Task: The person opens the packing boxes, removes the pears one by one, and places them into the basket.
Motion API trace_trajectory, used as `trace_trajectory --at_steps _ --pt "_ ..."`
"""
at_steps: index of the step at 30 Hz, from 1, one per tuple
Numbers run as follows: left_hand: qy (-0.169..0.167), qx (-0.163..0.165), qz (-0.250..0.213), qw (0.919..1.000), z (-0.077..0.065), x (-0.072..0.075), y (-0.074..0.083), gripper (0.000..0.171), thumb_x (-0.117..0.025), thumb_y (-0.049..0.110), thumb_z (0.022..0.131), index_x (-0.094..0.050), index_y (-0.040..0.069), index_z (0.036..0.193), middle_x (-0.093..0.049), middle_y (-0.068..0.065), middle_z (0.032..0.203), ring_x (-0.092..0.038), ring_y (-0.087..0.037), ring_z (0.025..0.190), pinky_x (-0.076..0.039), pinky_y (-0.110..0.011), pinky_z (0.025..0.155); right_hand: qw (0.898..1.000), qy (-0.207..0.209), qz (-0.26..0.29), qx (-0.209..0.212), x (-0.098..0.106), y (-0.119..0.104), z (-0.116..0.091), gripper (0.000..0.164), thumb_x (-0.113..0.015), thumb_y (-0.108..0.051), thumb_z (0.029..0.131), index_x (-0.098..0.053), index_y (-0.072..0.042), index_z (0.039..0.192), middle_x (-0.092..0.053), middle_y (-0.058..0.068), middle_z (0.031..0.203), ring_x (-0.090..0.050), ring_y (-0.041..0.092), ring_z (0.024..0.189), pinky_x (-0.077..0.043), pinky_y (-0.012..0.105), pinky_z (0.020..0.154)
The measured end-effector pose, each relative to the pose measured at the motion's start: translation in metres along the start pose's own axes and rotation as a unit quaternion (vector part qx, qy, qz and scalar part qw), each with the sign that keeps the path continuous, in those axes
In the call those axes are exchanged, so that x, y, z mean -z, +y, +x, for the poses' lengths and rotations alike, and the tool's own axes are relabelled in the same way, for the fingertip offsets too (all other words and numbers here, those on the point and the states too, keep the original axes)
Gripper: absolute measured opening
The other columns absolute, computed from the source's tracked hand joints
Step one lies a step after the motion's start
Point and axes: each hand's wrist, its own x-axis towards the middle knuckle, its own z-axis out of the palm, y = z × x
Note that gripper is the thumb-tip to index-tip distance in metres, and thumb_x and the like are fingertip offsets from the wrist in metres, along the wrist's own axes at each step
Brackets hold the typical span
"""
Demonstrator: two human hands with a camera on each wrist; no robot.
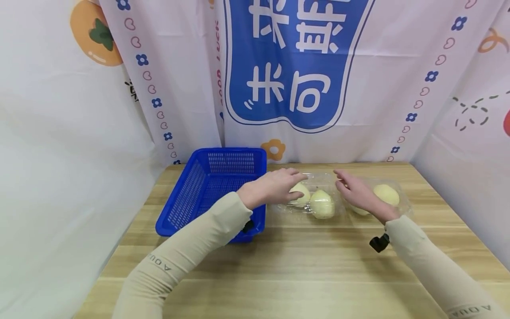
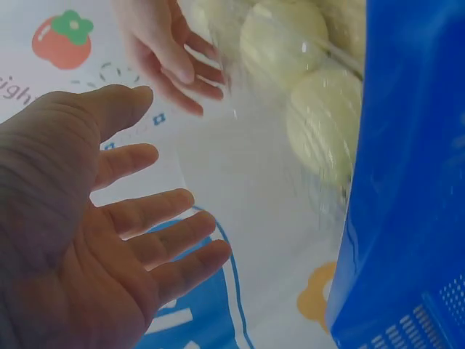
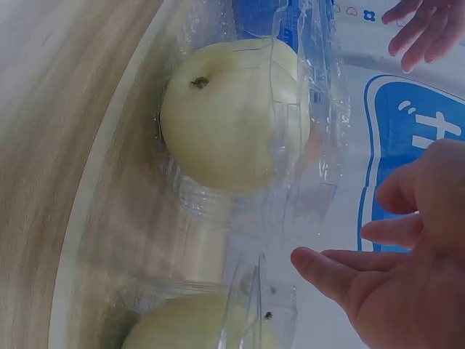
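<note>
The basket, left of the fingers of the left hand, is showing no pears; pears are sitting in the left box, under and right of those fingers, and in the right box, right of the fingers of the right hand, so work is seemingly just starting. Both hands are hovering, palms inward, fingers loosely extended, gripping nothing.

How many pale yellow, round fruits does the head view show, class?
4: one fruit and another in the left clear plastic box; a third and fourth in the right box. More may be hidden.

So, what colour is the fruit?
The fruit is pale greenish yellow; the right wrist view shows it best, close up.
</note>
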Motion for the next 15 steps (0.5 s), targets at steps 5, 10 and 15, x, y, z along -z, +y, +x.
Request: trace_trajectory --at_steps 5,10,15 --pt "-0.002 -0.012 0.004 0.9999 0.006 -0.009 0.007 0.057 -0.057 0.04 0.098 -0.041 0.023 0.15 -0.047 -0.005 0.15 -0.049 -0.023 0.136 -0.045 -0.041 0.11 1.0 0.006 0.006 -0.022 -0.004 0.0 0.0 0.051 -0.034 -0.018 0.105 -0.031 0.007 0.149 -0.046 0.038 0.14 -0.053 0.051 0.123 -0.048 0.06 0.099" --pt "-0.006 -0.028 0.027 0.9992 0.014 -0.017 0.017 0.057 -0.062 0.037 0.095 -0.045 0.021 0.147 -0.05 -0.007 0.147 -0.05 -0.023 0.134 -0.047 -0.039 0.109 0.999 0.009 0.012 -0.028 -0.006 0.0 -0.001 0.05 -0.033 -0.012 0.103 -0.03 0.008 0.149 -0.045 0.04 0.139 -0.06 0.048 0.113 -0.052 0.049 0.082" --pt "-0.027 -0.022 0.045 0.9984 0.017 -0.024 0.025 0.059 -0.062 0.039 0.096 -0.043 0.02 0.148 -0.045 -0.01 0.152 -0.044 -0.024 0.14 -0.042 -0.04 0.113 0.998 0.008 0.025 -0.049 -0.009 0.0 0.0 0.051 -0.034 -0.015 0.104 -0.029 0.006 0.15 -0.044 0.039 0.141 -0.056 0.05 0.12 -0.05 0.056 0.096"
